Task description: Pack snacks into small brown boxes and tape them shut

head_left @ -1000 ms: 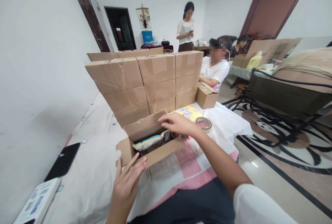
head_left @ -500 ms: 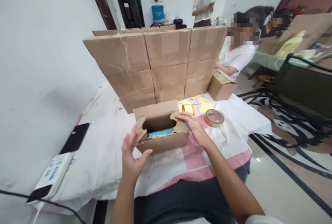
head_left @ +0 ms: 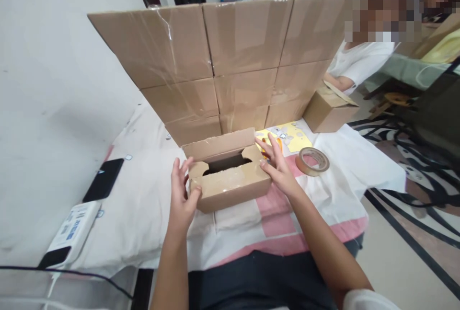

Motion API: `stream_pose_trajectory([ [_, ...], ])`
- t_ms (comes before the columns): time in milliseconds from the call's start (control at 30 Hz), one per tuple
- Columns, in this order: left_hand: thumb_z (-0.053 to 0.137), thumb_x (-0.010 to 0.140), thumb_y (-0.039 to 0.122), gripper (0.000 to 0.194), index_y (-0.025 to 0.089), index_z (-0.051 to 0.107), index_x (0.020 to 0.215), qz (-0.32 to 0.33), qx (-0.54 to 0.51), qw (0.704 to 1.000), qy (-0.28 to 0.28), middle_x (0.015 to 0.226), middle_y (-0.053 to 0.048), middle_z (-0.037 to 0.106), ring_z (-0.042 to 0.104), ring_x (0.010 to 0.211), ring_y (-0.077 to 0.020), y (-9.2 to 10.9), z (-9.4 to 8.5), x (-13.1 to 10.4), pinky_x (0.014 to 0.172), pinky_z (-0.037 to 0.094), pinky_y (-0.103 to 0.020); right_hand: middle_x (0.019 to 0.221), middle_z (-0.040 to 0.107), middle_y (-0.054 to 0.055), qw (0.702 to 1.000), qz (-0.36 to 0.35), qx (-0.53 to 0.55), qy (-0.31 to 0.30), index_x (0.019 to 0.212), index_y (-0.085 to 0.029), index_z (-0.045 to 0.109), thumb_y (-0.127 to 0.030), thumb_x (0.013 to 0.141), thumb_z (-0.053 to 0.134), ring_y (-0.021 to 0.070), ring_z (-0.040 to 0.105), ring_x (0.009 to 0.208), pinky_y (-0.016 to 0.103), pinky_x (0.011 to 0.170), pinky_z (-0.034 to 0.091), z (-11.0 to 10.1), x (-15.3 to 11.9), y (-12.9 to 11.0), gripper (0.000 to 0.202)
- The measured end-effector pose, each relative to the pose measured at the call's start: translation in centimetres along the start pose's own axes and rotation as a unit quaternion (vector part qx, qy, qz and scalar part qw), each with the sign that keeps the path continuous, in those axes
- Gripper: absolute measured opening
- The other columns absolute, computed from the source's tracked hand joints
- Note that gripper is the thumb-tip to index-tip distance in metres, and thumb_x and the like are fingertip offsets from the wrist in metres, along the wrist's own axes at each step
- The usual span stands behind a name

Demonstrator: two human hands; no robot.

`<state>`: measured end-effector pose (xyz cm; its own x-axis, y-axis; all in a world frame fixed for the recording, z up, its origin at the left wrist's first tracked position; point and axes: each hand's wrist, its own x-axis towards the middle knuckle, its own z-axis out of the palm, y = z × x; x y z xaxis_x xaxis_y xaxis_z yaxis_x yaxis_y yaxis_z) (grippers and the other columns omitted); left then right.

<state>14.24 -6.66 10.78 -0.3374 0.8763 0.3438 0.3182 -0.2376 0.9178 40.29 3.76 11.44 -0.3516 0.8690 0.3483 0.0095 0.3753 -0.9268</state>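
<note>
A small cardboard box [head_left: 233, 195] lies on the bedsheet in front of me, its front flap folded inward over part of the opening. Its back flap [head_left: 219, 144] stands up, and the two notched end flaps are folded in. The inside is dark between them. My left hand [head_left: 183, 192] grips the left end, thumb on the front flap's corner and fingers along the side. At the right end, my right hand [head_left: 278, 166] has its thumb on the front flap and its fingers stretched along the side towards the back flap. An orange-rimmed tape roll [head_left: 273, 144] is partly hidden behind those fingers.
Behind the box rises a wall of taped cartons [head_left: 244, 37]. A brown tape roll [head_left: 312, 161] and another carton [head_left: 330, 106] are on the right. A black phone [head_left: 104, 179] and a white power strip [head_left: 74, 231] lie left. A person in white [head_left: 370, 63] sits beyond.
The front flap has come down over the blue item inside, which no longer shows. My left thumb has moved onto this flap, and my right hand has shifted to its corner. The view has tilted down.
</note>
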Motion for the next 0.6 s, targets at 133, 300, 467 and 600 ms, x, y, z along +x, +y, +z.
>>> stream_pose_trajectory([
  [133,0.060,0.086,0.022,0.077,0.037,0.028,0.154,0.036,0.048,0.997,0.043,0.144,-0.008,0.043,0.042,0.140,-0.0254,-0.2,-0.2,0.3,0.112,0.040,-0.042,0.139,0.053,0.007,0.997,-0.061,-0.032,0.033,0.148,-0.036,0.041,-0.033,0.092,0.058,0.0264,0.047,0.134,0.052,0.114,0.032,-0.4,0.7,0.5,0.059],
  [300,0.052,0.093,0.023,0.026,0.029,0.072,0.109,0.154,0.304,0.940,-0.017,0.128,-0.006,0.064,0.053,0.132,-0.0299,1.7,-0.6,0.8,0.115,0.030,-0.056,0.126,0.058,0.008,0.985,-0.106,-0.133,0.018,0.104,-0.028,0.073,-0.042,0.098,0.046,0.0298,0.047,0.128,0.054,0.115,0.030,-0.7,0.9,-0.2,0.032],
  [467,0.066,0.088,0.048,0.049,0.026,0.062,0.132,0.217,0.414,0.874,-0.135,0.134,-0.009,0.067,0.057,0.130,-0.0356,5.1,2.6,1.0,0.118,0.025,-0.061,0.130,0.058,0.010,0.984,-0.114,-0.139,0.002,0.109,-0.026,0.073,-0.043,0.099,0.045,0.0293,0.052,0.124,0.051,0.108,0.040,-0.9,1.0,-0.6,0.035],
  [600,0.069,0.087,0.041,0.058,0.024,0.056,0.141,0.211,0.426,0.853,-0.214,0.144,-0.008,0.058,0.051,0.136,-0.0374,5.9,5.2,1.2,0.110,0.042,-0.057,0.128,0.061,0.009,0.979,-0.117,-0.161,0.037,0.106,-0.025,0.072,-0.036,0.099,0.047,0.0267,0.053,0.124,0.048,0.109,0.039,-1.7,1.1,-0.6,0.029],
])
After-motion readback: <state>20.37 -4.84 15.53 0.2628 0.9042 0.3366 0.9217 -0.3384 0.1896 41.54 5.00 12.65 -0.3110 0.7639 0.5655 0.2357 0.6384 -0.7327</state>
